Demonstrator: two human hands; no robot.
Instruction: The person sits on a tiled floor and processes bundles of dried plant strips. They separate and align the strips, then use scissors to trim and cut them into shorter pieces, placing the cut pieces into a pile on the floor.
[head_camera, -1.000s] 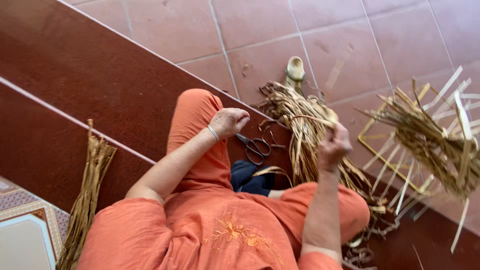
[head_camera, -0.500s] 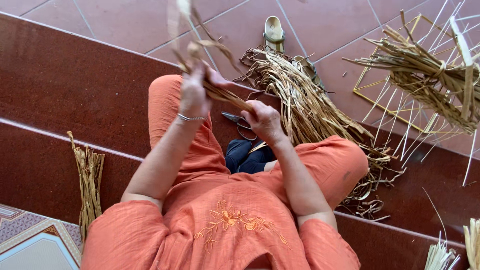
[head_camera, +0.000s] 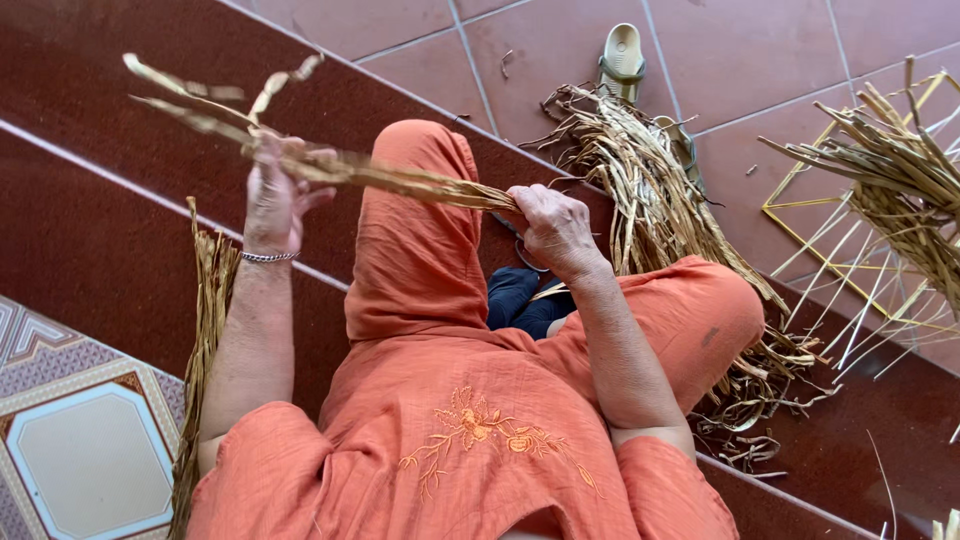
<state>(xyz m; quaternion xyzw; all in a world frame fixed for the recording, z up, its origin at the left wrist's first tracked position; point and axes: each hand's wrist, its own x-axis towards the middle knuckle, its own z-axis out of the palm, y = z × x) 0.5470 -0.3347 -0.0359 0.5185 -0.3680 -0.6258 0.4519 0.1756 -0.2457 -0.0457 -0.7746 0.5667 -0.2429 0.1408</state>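
Change: since half a second ago both hands have drawn apart, the left one swinging out and up, so the dried strand bundle (head_camera: 400, 180) now stretches taut between them instead of bunched above the knee.
Clothing: an orange garment (head_camera: 470, 440) with embroidered flowers fills the nearest ground, below both hands; the raised knee sits under the strand's middle.
Left hand: the left hand (head_camera: 275, 195), a bracelet on its wrist, is curled closed around the strand's frayed end, lifted away from the body, seemingly to keep the length straight.
Right hand: the right hand (head_camera: 550, 228) is clenched over the strand's other end, low beside the knee, acting as the anchor.
Beside left arm: a thin sheaf of reeds (head_camera: 205, 330) stands along the step, just outside the left forearm.
Beyond right hand: a loose heap of straw (head_camera: 660, 200) lies just past it within reach, a sandal (head_camera: 622, 60) farther out.
Far right: a yellow wire frame (head_camera: 800, 235) carries more reeds, well apart from both hands.
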